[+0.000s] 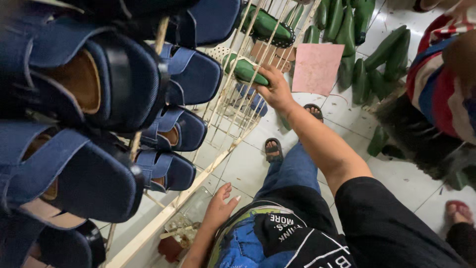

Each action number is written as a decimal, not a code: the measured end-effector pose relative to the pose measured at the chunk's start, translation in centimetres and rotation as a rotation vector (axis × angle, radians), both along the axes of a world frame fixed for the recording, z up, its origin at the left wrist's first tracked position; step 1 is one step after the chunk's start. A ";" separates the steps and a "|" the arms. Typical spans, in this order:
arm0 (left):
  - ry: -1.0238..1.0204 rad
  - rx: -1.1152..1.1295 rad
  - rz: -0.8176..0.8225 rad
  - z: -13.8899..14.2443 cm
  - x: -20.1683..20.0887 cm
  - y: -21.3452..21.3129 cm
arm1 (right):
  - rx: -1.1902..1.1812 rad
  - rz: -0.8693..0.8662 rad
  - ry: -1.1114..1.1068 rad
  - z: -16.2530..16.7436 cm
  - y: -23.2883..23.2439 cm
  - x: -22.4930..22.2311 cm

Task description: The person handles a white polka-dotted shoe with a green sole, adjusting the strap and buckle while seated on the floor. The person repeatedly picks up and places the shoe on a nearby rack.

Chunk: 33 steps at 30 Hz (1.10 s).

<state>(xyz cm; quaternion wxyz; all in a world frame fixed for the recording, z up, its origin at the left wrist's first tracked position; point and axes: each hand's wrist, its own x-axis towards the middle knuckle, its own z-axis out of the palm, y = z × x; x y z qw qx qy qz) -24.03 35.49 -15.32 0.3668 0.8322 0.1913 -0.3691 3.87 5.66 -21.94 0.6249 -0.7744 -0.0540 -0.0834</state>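
Nearest to us, our left hand [219, 207] hangs relaxed with the fingers loosely spread, holding nothing, just beside the pale wooden rack frame [163, 221]. On that frame sit dark blue fabric shoe uppers [99, 79] in rows. Farther out, our right hand [274, 87] closes its fingers around a green plastic shoe last [243, 69] that lies on the white wire shelf [233, 94]. We judge the grip is best kept at the middle of the last, so it does not catch between the wires. Beyond, more green lasts [386, 52] lie on the tiled floor [248, 164].
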 end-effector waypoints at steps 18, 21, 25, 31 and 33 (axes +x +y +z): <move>-0.037 -0.118 -0.008 -0.7 4.6 0.4 | -0.429 -0.504 -0.173 2.6 -10.9 8.7; 0.014 -0.055 0.005 0.0 6.4 -2.2 | -0.517 -0.396 -0.188 3.5 -13.3 14.0; 0.036 -0.095 0.051 0.4 8.9 -5.5 | -0.657 -0.003 0.252 3.8 -14.9 20.1; 0.001 -0.128 -0.003 1.9 12.1 -10.4 | -0.651 0.131 0.376 4.3 -15.4 22.8; -0.011 -0.100 -0.102 2.4 13.8 -11.8 | -0.589 0.106 0.436 4.5 -16.4 21.3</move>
